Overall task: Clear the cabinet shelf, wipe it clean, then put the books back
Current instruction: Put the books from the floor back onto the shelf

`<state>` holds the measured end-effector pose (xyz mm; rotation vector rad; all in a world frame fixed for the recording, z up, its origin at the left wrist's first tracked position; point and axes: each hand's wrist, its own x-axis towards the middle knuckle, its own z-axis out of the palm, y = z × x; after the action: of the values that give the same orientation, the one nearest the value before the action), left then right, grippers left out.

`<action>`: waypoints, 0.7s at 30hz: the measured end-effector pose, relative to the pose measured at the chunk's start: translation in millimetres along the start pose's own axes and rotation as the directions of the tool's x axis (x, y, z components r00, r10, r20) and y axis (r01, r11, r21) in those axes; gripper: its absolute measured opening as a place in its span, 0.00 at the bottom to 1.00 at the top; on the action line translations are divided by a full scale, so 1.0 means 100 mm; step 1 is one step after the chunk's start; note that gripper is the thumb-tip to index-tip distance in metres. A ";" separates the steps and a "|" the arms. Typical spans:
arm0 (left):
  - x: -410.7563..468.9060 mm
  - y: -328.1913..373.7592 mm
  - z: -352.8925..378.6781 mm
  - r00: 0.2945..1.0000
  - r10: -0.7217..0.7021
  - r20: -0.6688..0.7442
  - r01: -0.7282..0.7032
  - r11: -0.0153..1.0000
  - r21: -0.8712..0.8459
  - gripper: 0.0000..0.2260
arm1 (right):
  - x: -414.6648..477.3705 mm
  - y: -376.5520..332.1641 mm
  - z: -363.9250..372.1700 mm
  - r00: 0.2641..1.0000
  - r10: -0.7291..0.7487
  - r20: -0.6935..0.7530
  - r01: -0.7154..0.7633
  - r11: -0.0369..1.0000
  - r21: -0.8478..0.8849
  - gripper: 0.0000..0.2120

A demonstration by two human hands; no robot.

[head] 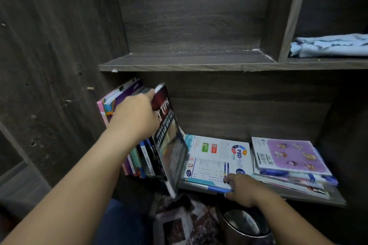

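Dark-grained wooden cabinet [189, 16], its lower shelf [310, 198] loaded with books; I'd judge the job either barely begun or nearly finished, and cannot tell which; a row of upright paperback books [137, 157] stands at the shelf's left, a flat stack topped by a purple cover [288, 155] at its right, a white workbook [215, 157] lying between; a crumpled pale-blue cloth [330, 45] sits on a higher shelf; the left hand [135, 117] grips a tilted dark-covered book [169, 135]; the right hand [243, 189] pinches the workbook's front edge.

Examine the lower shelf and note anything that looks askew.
The dark book the left hand holds leans out of the upright row, its lower corner past the lower shelf front. The upper shelf edge is chipped.
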<state>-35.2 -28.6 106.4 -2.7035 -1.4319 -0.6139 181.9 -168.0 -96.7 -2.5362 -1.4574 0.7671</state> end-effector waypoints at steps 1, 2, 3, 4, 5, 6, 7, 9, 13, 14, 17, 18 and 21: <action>0.09 0.01 0.09 0.998 0.002 -0.066 -0.002 1.000 0.003 0.28 | 0.01 0.01 -0.01 1.000 0.002 -0.002 -0.002 1.000 0.000 0.27; 0.17 0.01 0.17 0.993 0.004 -0.114 -0.002 1.000 0.015 0.29 | 0.02 0.01 -0.01 1.000 0.004 0.000 -0.004 1.000 -0.005 0.28; 0.25 0.01 0.27 0.989 0.003 -0.148 0.001 1.000 0.028 0.30 | 0.03 0.01 -0.02 1.000 0.006 0.004 -0.006 1.000 -0.011 0.28; 0.31 0.00 0.37 0.986 -0.004 -0.166 0.010 0.999 0.036 0.32 | 0.04 0.00 -0.02 1.000 0.010 0.006 -0.010 1.000 -0.016 0.28; 0.36 -0.02 0.49 0.985 -0.009 -0.174 0.018 0.999 0.048 0.33 | 0.05 0.00 -0.02 1.000 0.015 0.006 -0.015 1.000 -0.018 0.28; 0.42 -0.04 0.62 0.985 -0.004 -0.170 0.017 0.997 0.073 0.34 | 0.07 -0.01 -0.02 1.000 0.021 0.005 -0.021 1.000 -0.021 0.28; 0.47 -0.08 0.76 0.989 0.000 -0.151 0.017 0.994 0.111 0.34 | 0.09 -0.02 -0.02 1.000 0.021 0.001 -0.021 0.999 -0.028 0.28; 0.57 -0.16 1.01 0.995 -0.007 -0.098 0.023 0.988 0.154 0.33 | 0.12 -0.03 -0.03 1.000 0.023 0.003 -0.023 0.999 -0.045 0.27; 0.69 -0.26 1.18 0.992 0.013 -0.126 0.017 0.972 0.234 0.28 | 0.16 -0.06 -0.02 0.999 0.043 -0.004 -0.044 0.997 -0.064 0.28; 0.68 -0.26 1.20 0.985 0.027 -0.170 0.029 0.947 0.320 0.27 | 0.17 -0.06 -0.03 0.999 0.052 -0.006 -0.052 0.996 -0.072 0.27; 0.47 -0.24 1.32 0.964 0.054 -0.262 0.075 0.884 0.460 0.22 | 0.19 -0.06 -0.02 0.997 0.080 -0.010 -0.080 0.986 -0.148 0.25; 0.36 -0.22 1.43 0.962 0.076 -0.262 0.050 0.894 0.445 0.21 | 0.21 -0.04 -0.02 0.996 0.090 -0.021 -0.093 0.979 -0.180 0.25; 0.01 -0.15 1.82 0.955 0.250 -0.162 -0.175 0.911 0.373 0.18 | 0.21 0.03 -0.04 0.989 0.134 -0.056 -0.144 0.961 -0.234 0.25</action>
<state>13.6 17.6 -63.8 -2.3863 -1.0583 -0.5408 195.0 -151.0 -101.8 -2.8399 -1.4503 0.5872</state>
